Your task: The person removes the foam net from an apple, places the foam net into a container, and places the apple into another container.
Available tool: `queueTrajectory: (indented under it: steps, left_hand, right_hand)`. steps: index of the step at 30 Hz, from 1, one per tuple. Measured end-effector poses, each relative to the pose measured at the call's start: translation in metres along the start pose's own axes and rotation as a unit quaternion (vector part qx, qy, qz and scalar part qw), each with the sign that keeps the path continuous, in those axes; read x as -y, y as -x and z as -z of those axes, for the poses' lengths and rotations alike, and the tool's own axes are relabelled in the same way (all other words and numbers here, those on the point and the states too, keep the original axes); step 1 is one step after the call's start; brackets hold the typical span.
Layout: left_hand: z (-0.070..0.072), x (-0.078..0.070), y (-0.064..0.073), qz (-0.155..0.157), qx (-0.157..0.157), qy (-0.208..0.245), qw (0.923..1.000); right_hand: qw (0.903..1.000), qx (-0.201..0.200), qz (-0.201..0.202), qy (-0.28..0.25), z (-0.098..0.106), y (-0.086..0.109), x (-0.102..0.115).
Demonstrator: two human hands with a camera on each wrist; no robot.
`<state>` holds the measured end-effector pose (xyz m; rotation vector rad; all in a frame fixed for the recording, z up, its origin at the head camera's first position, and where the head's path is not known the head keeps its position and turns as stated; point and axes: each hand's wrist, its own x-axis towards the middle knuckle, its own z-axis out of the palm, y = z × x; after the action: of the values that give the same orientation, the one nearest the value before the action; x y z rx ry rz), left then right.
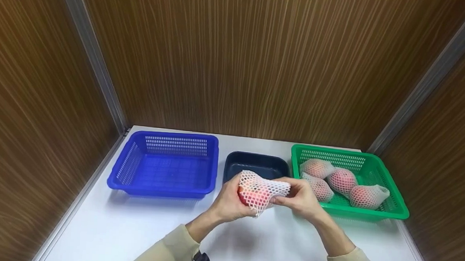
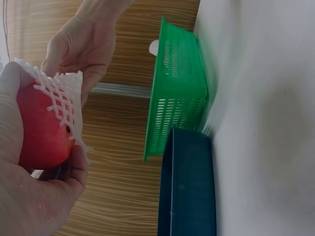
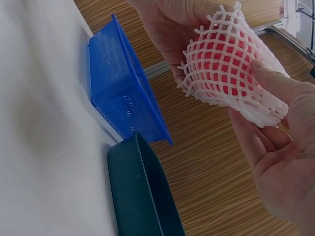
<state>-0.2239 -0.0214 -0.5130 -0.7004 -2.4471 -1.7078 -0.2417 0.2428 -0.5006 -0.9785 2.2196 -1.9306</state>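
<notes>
A red apple (image 2: 42, 130) is partly covered by a white foam net sleeve (image 3: 224, 64), whose narrow end points to the right in the head view. My left hand (image 1: 229, 200) grips the apple from the left, with bare red skin showing by its palm. With thumb and fingers my right hand (image 1: 300, 197) pinches the gathered end of the sleeve. Both hands are raised above the white table, in front of the dark blue tub (image 1: 231, 162). In the green basket (image 1: 401, 211), on the right, lie several net-covered fruits (image 1: 366, 196).
A blue basket (image 1: 212, 165) with nothing visible in it stands at the left of the white table (image 1: 88, 226). The dark tub sits between the two baskets. Wood-patterned panels (image 1: 236, 63) rise behind the table and on both sides.
</notes>
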Motion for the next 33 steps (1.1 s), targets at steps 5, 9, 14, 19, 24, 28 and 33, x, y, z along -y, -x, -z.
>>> queueTrajectory:
  steps: [5,9,14,19,24,28,33]
  left_hand:
    - [0.001,0.002,0.002,0.007,0.009,0.020,0.9997]
    - [0.000,0.004,0.002,0.001,0.005,0.026,0.9996]
    - [0.000,0.005,0.002,-0.004,-0.004,0.014,0.9999]
    - [0.000,0.006,0.003,-0.005,-0.009,0.003,0.9999]
    - [0.000,0.007,0.003,-0.001,-0.008,0.006,1.0000]
    - [0.000,0.009,0.004,0.002,-0.006,0.008,1.0000]
    - [0.001,0.011,0.006,0.005,0.004,0.010,0.9999]
  right_hand:
    - [0.9999,-0.004,0.000,0.015,0.003,0.000,0.000]
    - [0.9993,-0.014,0.000,0.035,0.003,-0.001,0.001]
    - [0.9986,-0.024,-0.001,0.047,0.002,-0.002,0.002]
    - [0.9987,-0.024,0.001,0.046,0.003,-0.001,0.003]
    - [0.9981,-0.030,-0.003,0.053,0.005,0.000,0.003]
    - [0.9972,-0.039,-0.010,0.062,0.005,0.001,0.003]
    - [0.9959,-0.055,-0.024,0.068,0.007,0.003,0.005]
